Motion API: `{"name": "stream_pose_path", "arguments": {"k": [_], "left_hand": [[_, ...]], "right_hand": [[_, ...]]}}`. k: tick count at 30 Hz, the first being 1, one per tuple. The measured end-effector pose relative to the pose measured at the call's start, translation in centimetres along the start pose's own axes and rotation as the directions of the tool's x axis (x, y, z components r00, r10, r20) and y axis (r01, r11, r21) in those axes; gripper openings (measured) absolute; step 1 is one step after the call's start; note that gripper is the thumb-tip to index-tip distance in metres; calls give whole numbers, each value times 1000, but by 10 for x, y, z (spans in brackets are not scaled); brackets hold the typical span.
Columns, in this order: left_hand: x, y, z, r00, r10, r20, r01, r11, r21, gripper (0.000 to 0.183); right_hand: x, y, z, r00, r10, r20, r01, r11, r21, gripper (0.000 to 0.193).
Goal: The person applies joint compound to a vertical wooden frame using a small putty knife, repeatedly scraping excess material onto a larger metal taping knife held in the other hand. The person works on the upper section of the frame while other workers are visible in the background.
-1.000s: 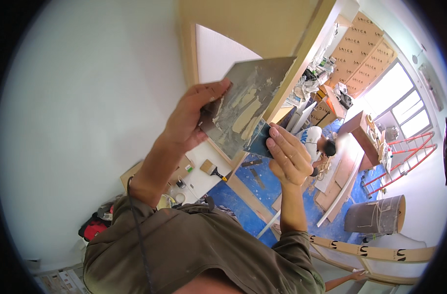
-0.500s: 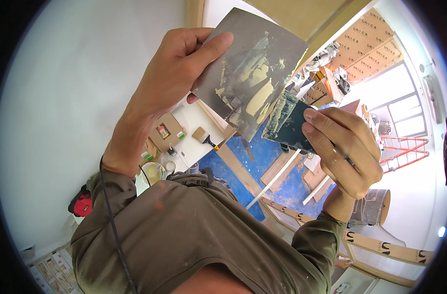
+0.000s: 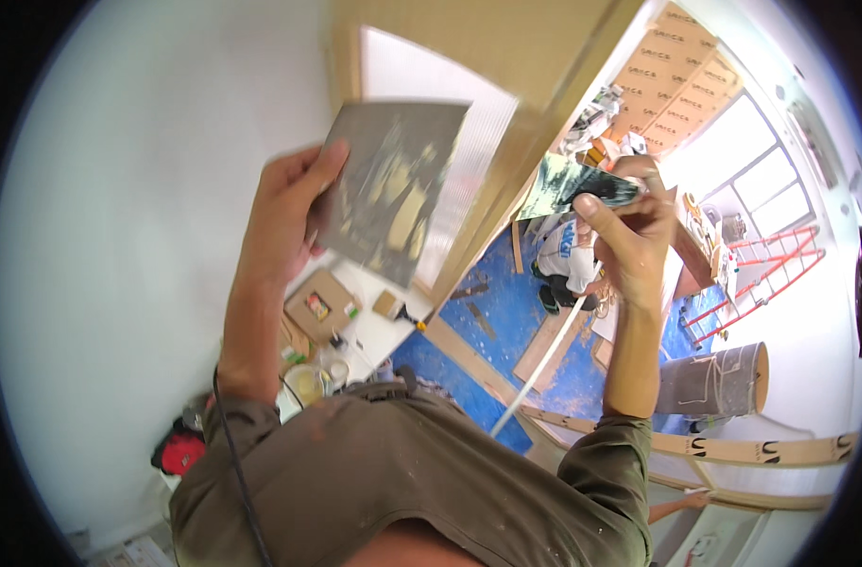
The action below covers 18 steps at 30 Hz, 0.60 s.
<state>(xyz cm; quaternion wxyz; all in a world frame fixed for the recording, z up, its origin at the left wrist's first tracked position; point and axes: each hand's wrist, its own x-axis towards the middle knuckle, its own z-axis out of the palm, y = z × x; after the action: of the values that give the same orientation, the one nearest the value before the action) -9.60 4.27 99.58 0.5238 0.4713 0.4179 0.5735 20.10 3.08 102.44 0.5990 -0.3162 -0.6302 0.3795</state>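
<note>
1. Plate (image 3: 393,189): I see a flat, square, grey board smeared with pale filler, held up in front of the white wall (image 3: 138,236), high above the blue floor (image 3: 506,321).
2. Left hand (image 3: 284,222): grip clenched on the plate's left edge, thumb on the face, fingers hidden behind it.
3. Right hand (image 3: 634,236): grip clenched on a broad trowel (image 3: 572,184); the blade points toward the plate but stands apart from it.
4. Handling, as I judge it: the plate looks thin, stiff and fairly light (loaded with filler it will want to tip away from the held edge). Take hold along a bare edge, not on the wet smear, which is likely slippery.
5. Trowel: the blade looks thin and springy; hold it by the handle, which the hand hides.
</note>
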Motion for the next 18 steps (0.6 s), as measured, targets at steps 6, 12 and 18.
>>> {"name": "stream_pose_path", "arguments": {"k": [6, 12, 18], "left_hand": [[0, -17, -3, 994, -98, -47, 95, 994, -62, 26], [-4, -18, -10, 989, -145, -2, 143, 979, -144, 23], [-4, -16, 9, 987, -149, 52, 156, 974, -164, 24]], "right_hand": [[17, 10, 5, 976, 131, -172, 4, 785, 619, 16], [108, -29, -3, 485, -674, -557, 671, 696, -258, 6], [188, -54, -25, 217, -864, -454, 632, 479, -610, 11]]}}
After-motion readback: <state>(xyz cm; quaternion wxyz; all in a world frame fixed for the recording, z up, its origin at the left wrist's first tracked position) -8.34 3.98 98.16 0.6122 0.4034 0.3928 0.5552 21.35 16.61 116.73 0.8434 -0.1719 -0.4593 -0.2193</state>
